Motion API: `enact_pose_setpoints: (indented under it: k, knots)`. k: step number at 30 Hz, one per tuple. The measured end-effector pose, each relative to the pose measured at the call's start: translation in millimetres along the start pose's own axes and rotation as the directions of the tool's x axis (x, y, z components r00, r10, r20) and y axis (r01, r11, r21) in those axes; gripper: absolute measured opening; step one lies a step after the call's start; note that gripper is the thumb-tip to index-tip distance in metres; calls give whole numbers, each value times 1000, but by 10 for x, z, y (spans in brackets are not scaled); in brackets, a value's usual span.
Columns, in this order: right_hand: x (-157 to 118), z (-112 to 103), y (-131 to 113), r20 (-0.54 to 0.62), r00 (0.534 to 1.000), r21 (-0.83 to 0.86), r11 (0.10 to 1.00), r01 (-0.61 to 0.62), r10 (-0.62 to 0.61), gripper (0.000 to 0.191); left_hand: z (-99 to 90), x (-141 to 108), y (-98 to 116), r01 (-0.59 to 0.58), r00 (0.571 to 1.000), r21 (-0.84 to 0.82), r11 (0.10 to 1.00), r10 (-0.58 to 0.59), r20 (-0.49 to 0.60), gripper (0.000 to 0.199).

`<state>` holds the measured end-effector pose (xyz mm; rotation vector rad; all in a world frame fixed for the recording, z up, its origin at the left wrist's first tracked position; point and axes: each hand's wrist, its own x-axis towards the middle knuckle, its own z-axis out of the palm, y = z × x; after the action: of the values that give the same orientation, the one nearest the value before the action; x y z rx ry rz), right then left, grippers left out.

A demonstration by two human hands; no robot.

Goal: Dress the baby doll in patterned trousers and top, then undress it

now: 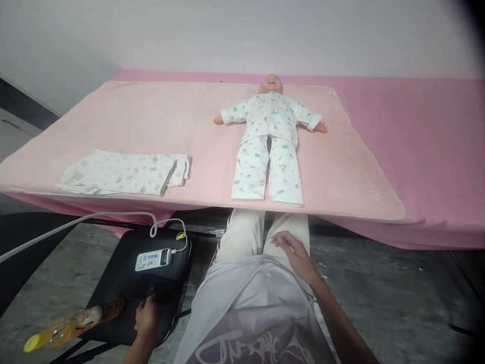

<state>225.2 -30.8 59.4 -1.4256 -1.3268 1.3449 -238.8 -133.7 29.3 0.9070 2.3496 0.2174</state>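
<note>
My left hand is over the black chair seat at the lower left, its fingers curled in. Its fingertips meet the edge of a dark, flat, glossy object that barely stands out from the seat; whether they grip it is unclear. My right hand rests over my lap with its fingers loosely stretched and nothing in them. In front of me a baby doll lies on its back, arms spread, wearing a printed white top and printed white trousers. Left of the doll lie folded printed white baby clothes.
A pink blanket covers much of the table, over a darker pink cloth. The chair also bears a white power bank with a cable and a yellow-capped drink bottle lying on its side. A wall stands behind the table.
</note>
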Motion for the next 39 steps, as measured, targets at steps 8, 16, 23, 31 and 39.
enact_pose_setpoints:
  k: [8,16,23,31,39]
  knots:
    - [114,-904,-1549,323,907,-218,911,349,-270,21,-458,-617,2051,-423,577,-568,706,693,432,30]
    - [2640,-1131,-2615,57,867,-447,764,465,-495,24,-647,200,5594,-888,356,-364,280,920,-162,24]
    - [3563,-1187,-2646,235,905,-505,751,426,-356,24,-751,934,6395,-803,364,-373,465,878,312,29]
    - [3576,-1301,-2593,330,890,-435,786,439,-314,35,-849,963,6370,-819,245,-400,412,881,405,16]
    - [3549,-1268,-2613,350,882,-413,793,448,-315,48,-807,906,6389,-851,243,-367,376,901,359,16]
